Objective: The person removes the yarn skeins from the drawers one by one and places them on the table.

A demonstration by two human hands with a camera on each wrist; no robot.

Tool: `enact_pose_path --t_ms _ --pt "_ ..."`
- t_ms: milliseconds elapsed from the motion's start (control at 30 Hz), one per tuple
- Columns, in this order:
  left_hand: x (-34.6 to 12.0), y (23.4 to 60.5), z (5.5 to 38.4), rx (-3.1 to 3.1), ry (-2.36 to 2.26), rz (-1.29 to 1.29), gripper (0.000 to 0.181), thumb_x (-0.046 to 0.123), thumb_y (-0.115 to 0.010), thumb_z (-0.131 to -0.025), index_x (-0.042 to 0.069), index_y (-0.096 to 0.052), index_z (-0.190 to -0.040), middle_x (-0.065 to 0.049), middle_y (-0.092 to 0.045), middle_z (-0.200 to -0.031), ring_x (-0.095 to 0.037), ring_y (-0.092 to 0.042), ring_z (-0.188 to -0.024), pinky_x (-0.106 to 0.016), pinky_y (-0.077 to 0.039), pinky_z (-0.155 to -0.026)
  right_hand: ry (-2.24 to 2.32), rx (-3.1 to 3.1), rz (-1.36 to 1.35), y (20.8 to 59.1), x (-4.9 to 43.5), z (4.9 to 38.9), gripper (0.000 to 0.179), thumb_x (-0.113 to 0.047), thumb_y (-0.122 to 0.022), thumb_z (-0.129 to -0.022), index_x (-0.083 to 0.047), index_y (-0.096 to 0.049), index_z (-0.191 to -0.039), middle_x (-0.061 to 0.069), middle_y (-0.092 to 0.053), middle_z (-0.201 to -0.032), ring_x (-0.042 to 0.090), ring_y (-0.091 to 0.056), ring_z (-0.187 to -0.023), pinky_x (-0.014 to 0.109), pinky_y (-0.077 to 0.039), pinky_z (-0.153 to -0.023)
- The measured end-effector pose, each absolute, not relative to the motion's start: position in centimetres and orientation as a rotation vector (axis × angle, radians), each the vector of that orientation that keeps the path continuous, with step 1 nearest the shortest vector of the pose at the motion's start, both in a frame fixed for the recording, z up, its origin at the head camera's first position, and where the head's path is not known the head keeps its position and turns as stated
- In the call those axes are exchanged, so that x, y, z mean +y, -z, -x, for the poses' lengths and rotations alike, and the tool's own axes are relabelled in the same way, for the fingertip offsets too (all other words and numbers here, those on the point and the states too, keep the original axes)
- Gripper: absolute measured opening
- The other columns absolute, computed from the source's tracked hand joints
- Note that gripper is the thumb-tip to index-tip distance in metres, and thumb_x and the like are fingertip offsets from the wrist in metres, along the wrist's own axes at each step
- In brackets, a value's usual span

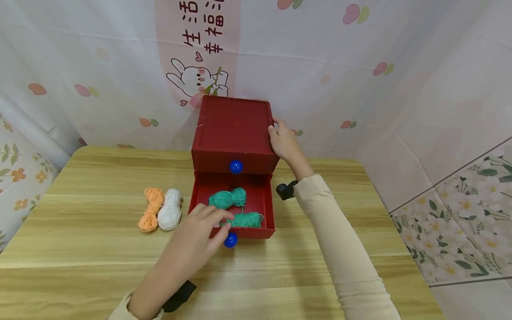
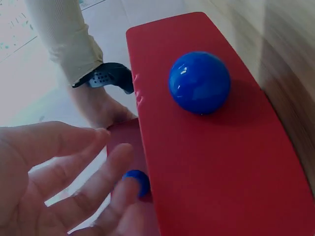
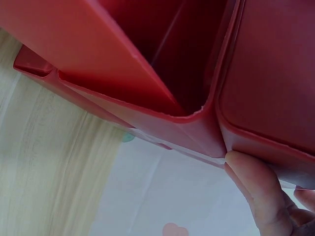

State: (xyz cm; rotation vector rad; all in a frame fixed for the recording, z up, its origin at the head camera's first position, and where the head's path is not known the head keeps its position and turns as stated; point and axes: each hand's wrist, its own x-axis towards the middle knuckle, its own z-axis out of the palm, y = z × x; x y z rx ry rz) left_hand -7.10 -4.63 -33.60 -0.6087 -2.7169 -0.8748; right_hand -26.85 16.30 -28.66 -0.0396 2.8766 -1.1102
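A red two-drawer box (image 1: 236, 126) stands at the back of the table, its lower drawer (image 1: 271, 209) pulled out. Inside that drawer lie two bundles of green yarn (image 1: 227, 199). Over the drawer's front edge hovers my left hand (image 1: 196, 229), fingers loosely bent and holding nothing; its fingertips overlap the nearer green yarn bundle (image 1: 250, 220) in the head view. The lower blue knob (image 2: 199, 82) sits on the drawer front beside this hand. My right hand (image 1: 285, 141) rests against the box's right side, its thumb (image 3: 251, 172) pressing near the edge.
Left of the drawer, an orange yarn bundle (image 1: 152, 210) and a white yarn bundle (image 1: 170, 210) lie side by side on the wooden table (image 1: 100, 222). Another blue knob (image 1: 236, 166) marks the closed upper drawer. Behind the box hangs a printed cloth (image 1: 300, 58).
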Motion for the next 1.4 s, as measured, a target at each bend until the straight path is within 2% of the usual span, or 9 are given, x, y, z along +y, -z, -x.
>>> enact_pose_path --t_ms 133,267,367,600,867,1200,1400 --pt "-4.0 33.7 8.4 -2.804 0.831 0.725 0.019 0.021 -0.068 -0.084 0.016 -0.069 -0.103 0.003 -0.067 -0.103 -0.017 -0.057 -0.095 -0.032 -0.052 -0.077 1.109 2.878 0.043 28.7 16.3 27.0 0.052 -0.033 -0.027 -0.102 -0.013 -0.018 -0.149 0.017 -0.045 -0.138 0.030 -0.047 -0.122 0.045 -0.038 -0.101" --pt "-3.4 34.2 9.4 -2.943 0.863 0.819 0.034 0.036 -0.064 -0.087 0.014 -0.065 -0.113 -0.003 -0.063 -0.117 -0.025 -0.055 -0.111 -0.044 -0.048 -0.091 1.113 2.872 0.041 28.7 16.3 27.0 0.052 -0.034 -0.026 -0.102 -0.014 -0.017 -0.149 0.016 -0.045 -0.138 0.030 -0.046 -0.122 0.045 -0.038 -0.100" --pt "-3.1 34.5 9.9 -3.026 0.894 0.856 0.042 0.043 -0.057 -0.090 0.012 -0.062 -0.117 -0.005 -0.060 -0.122 -0.027 -0.053 -0.117 -0.048 -0.044 -0.095 1.118 2.872 0.045 28.7 16.2 27.0 0.052 -0.034 -0.026 -0.102 -0.014 -0.017 -0.149 0.016 -0.047 -0.137 0.029 -0.047 -0.121 0.045 -0.039 -0.100" --pt "-2.9 34.9 11.0 -3.090 0.957 0.902 0.037 0.038 -0.048 -0.096 0.011 -0.064 -0.116 -0.006 -0.062 -0.119 -0.025 -0.055 -0.115 -0.045 -0.047 -0.094 1.112 2.876 0.043 28.6 16.2 27.0 0.052 -0.034 -0.027 -0.102 -0.015 -0.017 -0.149 0.015 -0.048 -0.136 0.030 -0.048 -0.119 0.045 -0.040 -0.098" --pt "-2.9 35.4 11.7 -3.239 0.878 0.957 0.065 0.060 -0.058 -0.081 0.015 -0.053 -0.127 -0.008 -0.053 -0.129 -0.027 -0.049 -0.120 -0.046 -0.046 -0.092 1.118 2.871 0.047 28.6 16.3 26.9 0.051 -0.033 -0.027 -0.102 -0.014 -0.017 -0.149 0.015 -0.048 -0.137 0.029 -0.049 -0.119 0.045 -0.040 -0.099" --pt "-2.9 35.7 11.9 -3.205 0.916 1.001 0.059 0.053 -0.068 -0.076 0.017 -0.055 -0.121 -0.008 -0.057 -0.119 -0.025 -0.053 -0.109 -0.042 -0.048 -0.087 1.132 2.866 0.043 28.7 16.3 26.9 0.051 -0.033 -0.027 -0.102 -0.014 -0.018 -0.149 0.016 -0.047 -0.137 0.028 -0.050 -0.119 0.044 -0.041 -0.098" --pt "-2.9 35.7 12.2 -3.225 0.966 0.947 0.059 0.057 -0.065 -0.077 0.018 -0.056 -0.121 -0.004 -0.059 -0.115 -0.025 -0.053 -0.108 -0.041 -0.048 -0.087 1.133 2.866 0.043 28.6 16.2 26.8 0.051 -0.033 -0.026 -0.102 -0.014 -0.017 -0.149 0.016 -0.047 -0.136 0.028 -0.051 -0.118 0.044 -0.040 -0.098"
